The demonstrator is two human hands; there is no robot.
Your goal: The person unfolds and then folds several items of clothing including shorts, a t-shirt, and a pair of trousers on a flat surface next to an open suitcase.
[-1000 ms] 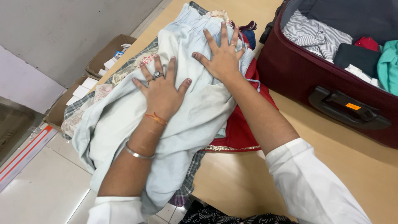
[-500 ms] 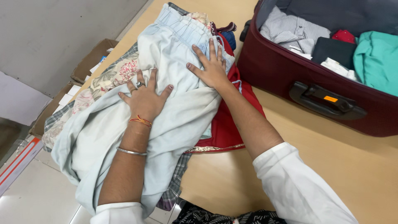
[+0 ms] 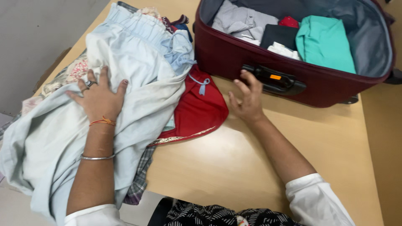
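Note:
My left hand (image 3: 99,98) lies flat, fingers spread, on a pale blue garment (image 3: 138,62) that tops a heap of clothes at the table's left. Under it show a red cloth (image 3: 196,113), a floral fabric (image 3: 74,70) and a plaid piece (image 3: 140,178). My right hand (image 3: 248,99) is off the heap, fingers apart and holding nothing, just in front of the black handle (image 3: 276,79) of an open maroon suitcase (image 3: 318,86). Inside the suitcase lie a teal garment (image 3: 324,42), a striped grey shirt (image 3: 238,20), a dark folded piece (image 3: 280,35) and something white (image 3: 282,50).
The wooden table (image 3: 234,167) carries both the heap and the suitcase. A grey wall and pale floor (image 3: 25,50) lie beyond the table's left edge. Black-and-white patterned clothing (image 3: 209,215) shows at the bottom edge.
My right hand has lifted off the pale blue garment and moved right to the suitcase front. The view has swung right, showing more of the suitcase. My left hand stays pressed on the garment.

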